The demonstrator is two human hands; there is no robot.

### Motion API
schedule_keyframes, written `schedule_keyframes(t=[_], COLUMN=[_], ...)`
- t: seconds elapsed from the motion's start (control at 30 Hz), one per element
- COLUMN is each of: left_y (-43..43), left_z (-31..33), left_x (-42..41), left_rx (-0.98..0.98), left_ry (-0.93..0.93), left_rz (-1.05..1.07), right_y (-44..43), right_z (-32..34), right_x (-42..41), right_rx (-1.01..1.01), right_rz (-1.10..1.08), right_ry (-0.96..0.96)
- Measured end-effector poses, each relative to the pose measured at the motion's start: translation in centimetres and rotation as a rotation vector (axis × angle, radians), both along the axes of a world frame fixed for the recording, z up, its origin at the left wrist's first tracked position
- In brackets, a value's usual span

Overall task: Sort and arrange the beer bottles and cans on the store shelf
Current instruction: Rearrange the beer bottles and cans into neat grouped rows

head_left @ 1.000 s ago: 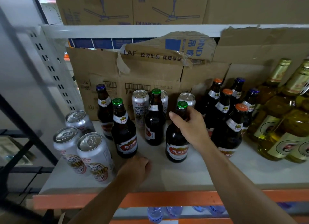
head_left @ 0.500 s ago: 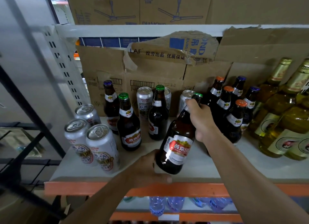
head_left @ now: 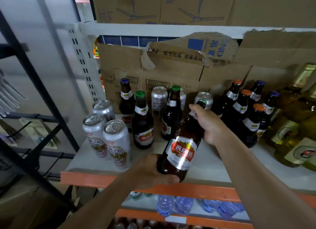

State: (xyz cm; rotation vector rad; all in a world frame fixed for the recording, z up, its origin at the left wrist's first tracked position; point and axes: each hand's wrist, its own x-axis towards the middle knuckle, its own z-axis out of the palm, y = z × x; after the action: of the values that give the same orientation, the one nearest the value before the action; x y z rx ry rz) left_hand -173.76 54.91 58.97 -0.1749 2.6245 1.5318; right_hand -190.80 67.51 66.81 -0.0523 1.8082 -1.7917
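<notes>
A brown beer bottle (head_left: 183,148) with a green cap and a red-and-silver label tilts over the front of the white shelf (head_left: 210,167). My right hand (head_left: 207,124) grips its neck and my left hand (head_left: 153,172) cups its base. Behind it stand two more green-capped bottles (head_left: 143,126) and a blue-capped one (head_left: 126,102). Three silver cans (head_left: 116,138) cluster at the shelf's left front, with more cans (head_left: 159,99) at the back. To the right stands a group of dark bottles (head_left: 248,119) with orange and blue caps.
Yellow-green bottles (head_left: 294,126) fill the far right. Torn cardboard boxes (head_left: 171,66) line the back, under an upper shelf (head_left: 171,30) with more boxes. The shelf has an orange front edge (head_left: 89,179); water bottles (head_left: 172,204) lie on the shelf below. A black rack (head_left: 34,92) stands left.
The green-capped bottle stood upright on the shelf a second ago with my right hand on its neck. It is now lifted and tilted toward me, and my left hand has come under its base.
</notes>
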Motion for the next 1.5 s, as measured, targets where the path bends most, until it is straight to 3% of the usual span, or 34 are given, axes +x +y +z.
schedule_keyframes(t=[0.1, 0.27, 0.4, 0.5, 0.67, 0.9, 1.17, 1.33, 1.5], left_y=[-0.5, -0.3, -0.5, -0.9, -1.9, -2.3, -1.0, -0.9, -0.5], left_z=[-0.9, -2.0, -3.3, -3.8, -5.0, -5.7, -6.2, -6.5, -6.8], left_x=[0.1, 0.7, 1.0, 1.0, 0.2, -0.7, -2.2, -2.6, -3.7], left_rx=[-0.109, -0.171, -0.328, -0.447, -0.475, -0.529, -0.796, -0.769, -0.778], left_ry=[-0.029, 0.013, 0.088, 0.027, -0.075, -0.085, -0.101, -0.034, -0.057], left_rz=[0.054, 0.221, 0.252, 0.269, 0.257, 0.286, 0.335, 0.208, 0.176], right_y=[-0.4, -2.0, -3.1, -4.0, -5.1, -6.0, -4.3, -1.9, 1.0], right_z=[0.1, -0.8, -1.1, -1.0, -0.9, -1.8, -2.0, -4.3, -6.9], right_x=[0.0, 0.6, 1.4, 1.7, 2.5, 3.0, 2.1, 0.7, -2.1], right_rx=[0.164, 0.164, 0.233, 0.349, 0.435, 0.459, 0.275, 0.172, 0.256], right_rz=[0.091, 0.019, 0.014, 0.052, 0.096, 0.119, 0.257, 0.006, -0.144], right_ry=[0.131, 0.372, 0.615, 0.782, 0.932, 1.004, 0.901, 0.809, 0.686])
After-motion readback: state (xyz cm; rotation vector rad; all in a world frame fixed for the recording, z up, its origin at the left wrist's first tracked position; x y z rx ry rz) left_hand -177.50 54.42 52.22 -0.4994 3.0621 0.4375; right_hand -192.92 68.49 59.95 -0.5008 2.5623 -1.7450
